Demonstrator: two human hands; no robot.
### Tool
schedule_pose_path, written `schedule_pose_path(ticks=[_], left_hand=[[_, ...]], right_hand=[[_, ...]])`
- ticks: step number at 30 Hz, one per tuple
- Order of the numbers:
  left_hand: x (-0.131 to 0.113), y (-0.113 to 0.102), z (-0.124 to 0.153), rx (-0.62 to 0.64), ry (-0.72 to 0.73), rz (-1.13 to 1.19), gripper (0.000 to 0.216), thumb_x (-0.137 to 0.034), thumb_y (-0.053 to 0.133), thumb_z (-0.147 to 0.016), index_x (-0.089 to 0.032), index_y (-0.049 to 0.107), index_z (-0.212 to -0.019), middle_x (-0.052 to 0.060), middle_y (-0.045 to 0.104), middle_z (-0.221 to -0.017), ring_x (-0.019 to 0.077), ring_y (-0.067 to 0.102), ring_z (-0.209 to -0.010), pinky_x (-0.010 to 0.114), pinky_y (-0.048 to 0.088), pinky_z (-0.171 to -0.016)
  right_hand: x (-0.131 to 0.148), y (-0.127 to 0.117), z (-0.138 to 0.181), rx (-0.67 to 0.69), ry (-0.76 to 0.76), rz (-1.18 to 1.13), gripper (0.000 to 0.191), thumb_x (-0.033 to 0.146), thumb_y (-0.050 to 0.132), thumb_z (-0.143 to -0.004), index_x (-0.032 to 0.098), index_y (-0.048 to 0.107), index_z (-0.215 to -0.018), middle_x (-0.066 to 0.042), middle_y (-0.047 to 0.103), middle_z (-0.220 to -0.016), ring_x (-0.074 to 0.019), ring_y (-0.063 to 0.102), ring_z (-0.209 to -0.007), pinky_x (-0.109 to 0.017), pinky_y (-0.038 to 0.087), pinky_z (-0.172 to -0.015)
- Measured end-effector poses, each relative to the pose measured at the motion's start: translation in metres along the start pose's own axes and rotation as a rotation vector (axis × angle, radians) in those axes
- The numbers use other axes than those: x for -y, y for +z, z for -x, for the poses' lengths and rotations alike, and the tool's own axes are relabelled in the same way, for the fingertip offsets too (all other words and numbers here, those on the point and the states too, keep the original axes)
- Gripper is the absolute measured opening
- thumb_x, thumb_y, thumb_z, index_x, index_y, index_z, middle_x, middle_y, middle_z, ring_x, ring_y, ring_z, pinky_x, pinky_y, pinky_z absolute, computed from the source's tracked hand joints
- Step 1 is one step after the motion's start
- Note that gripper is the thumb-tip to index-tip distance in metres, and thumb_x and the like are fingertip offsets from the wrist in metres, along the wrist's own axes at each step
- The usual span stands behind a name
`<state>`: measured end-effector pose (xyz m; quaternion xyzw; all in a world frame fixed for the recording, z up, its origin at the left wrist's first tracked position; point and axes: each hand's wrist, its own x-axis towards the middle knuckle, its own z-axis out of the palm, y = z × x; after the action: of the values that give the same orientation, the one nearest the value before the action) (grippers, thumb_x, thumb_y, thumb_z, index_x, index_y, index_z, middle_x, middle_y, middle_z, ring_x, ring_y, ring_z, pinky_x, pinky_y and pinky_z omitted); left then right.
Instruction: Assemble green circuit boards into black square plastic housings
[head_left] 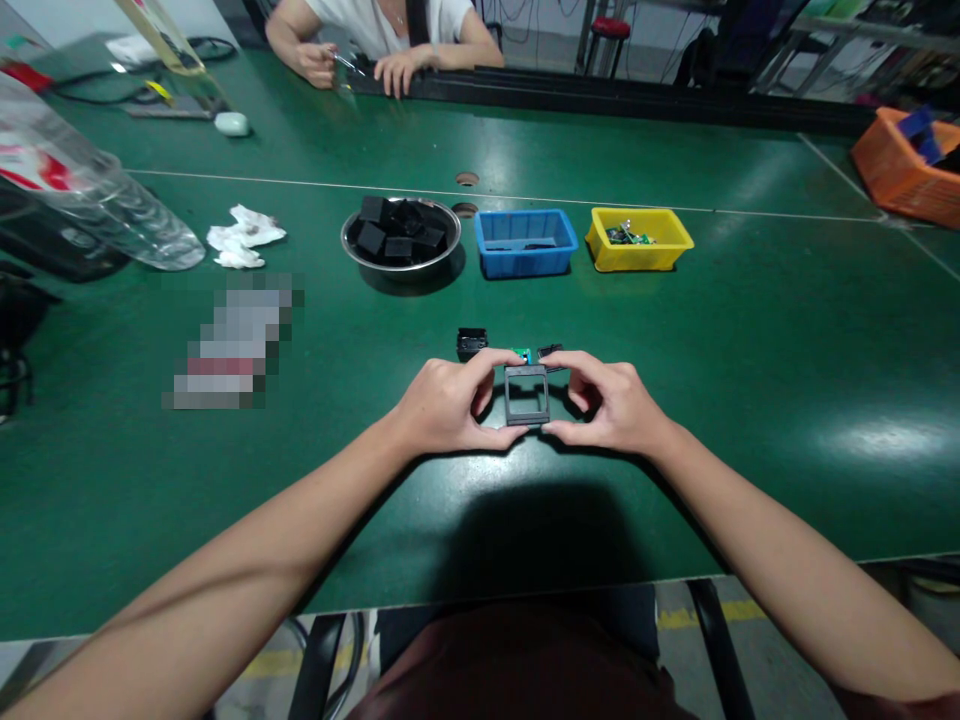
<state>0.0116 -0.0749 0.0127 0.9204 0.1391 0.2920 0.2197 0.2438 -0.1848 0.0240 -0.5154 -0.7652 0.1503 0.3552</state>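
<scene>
Both my hands hold one small dark square plastic frame [526, 396] just above the green table [750, 330]. My left hand [448, 405] pinches its left side with thumb and forefinger. My right hand [609, 402] pinches the right side the same way. Just behind the frame lie a small black box-shaped part [472, 343], a small green piece [523, 354] and another black part [550, 351].
Farther back stand a metal bowl [402, 236] of black parts, a blue bin [526, 241] and a yellow bin [639, 238] with small pieces. Crumpled tissue [242, 236] and a clear bottle [97, 195] lie left. An orange basket [904, 165] sits far right. Another person's hands [360, 65] work across the table.
</scene>
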Motion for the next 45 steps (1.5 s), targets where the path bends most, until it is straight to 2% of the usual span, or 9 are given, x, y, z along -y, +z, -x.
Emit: schedule_pose_path(ticks=[12, 20, 27, 31, 45], left_hand=[[-0.001, 0.001, 0.000, -0.001, -0.018, -0.014, 0.058, -0.050, 0.070, -0.078, -0.018, 0.056, -0.124, -0.010, 0.059, -0.055, 0.0104, 0.059, -0.043, 0.020, 0.037, -0.046], [0.000, -0.001, 0.000, 0.004, 0.010, -0.029, 0.060, -0.042, 0.072, -0.075, -0.019, 0.055, -0.128, -0.010, 0.060, -0.057, 0.0100, 0.060, -0.046, 0.019, 0.038, -0.047], [0.000, -0.001, 0.001, -0.025, -0.014, -0.032, 0.060, -0.044, 0.071, -0.074, -0.018, 0.055, -0.126, -0.010, 0.060, -0.057, 0.0106, 0.061, -0.046, 0.020, 0.038, -0.047], [-0.001, 0.002, 0.001, -0.033, -0.021, -0.025, 0.060, -0.043, 0.071, -0.074, -0.018, 0.054, -0.125, -0.010, 0.060, -0.057, 0.0106, 0.061, -0.045, 0.020, 0.038, -0.047], [-0.010, 0.008, -0.001, 0.014, -0.152, -0.085, 0.063, -0.050, 0.069, -0.072, -0.020, 0.051, -0.125, -0.009, 0.062, -0.057, 0.0145, 0.063, -0.047, 0.023, 0.039, -0.048]], right_hand=[[0.000, 0.001, 0.000, -0.003, 0.000, 0.012, 0.056, 0.041, 0.076, -0.080, 0.019, 0.057, -0.128, 0.009, 0.056, -0.060, -0.0104, 0.051, -0.047, -0.023, 0.042, -0.052], [0.000, -0.001, 0.000, -0.012, 0.001, 0.015, 0.057, 0.041, 0.076, -0.080, 0.019, 0.058, -0.129, 0.008, 0.057, -0.062, -0.0108, 0.051, -0.048, -0.024, 0.042, -0.053], [0.003, -0.001, 0.000, 0.013, 0.074, -0.025, 0.058, 0.037, 0.074, -0.079, 0.019, 0.055, -0.131, 0.010, 0.053, -0.060, -0.0107, 0.051, -0.049, -0.023, 0.042, -0.054], [0.007, 0.003, -0.001, 0.055, 0.119, -0.053, 0.065, 0.034, 0.073, -0.078, 0.019, 0.050, -0.137, 0.009, 0.055, -0.064, -0.0106, 0.052, -0.050, -0.023, 0.041, -0.055], [0.015, 0.012, -0.005, 0.054, 0.198, 0.013, 0.061, 0.035, 0.070, -0.076, 0.021, 0.053, -0.132, 0.008, 0.056, -0.064, -0.0128, 0.056, -0.053, -0.024, 0.041, -0.058]])
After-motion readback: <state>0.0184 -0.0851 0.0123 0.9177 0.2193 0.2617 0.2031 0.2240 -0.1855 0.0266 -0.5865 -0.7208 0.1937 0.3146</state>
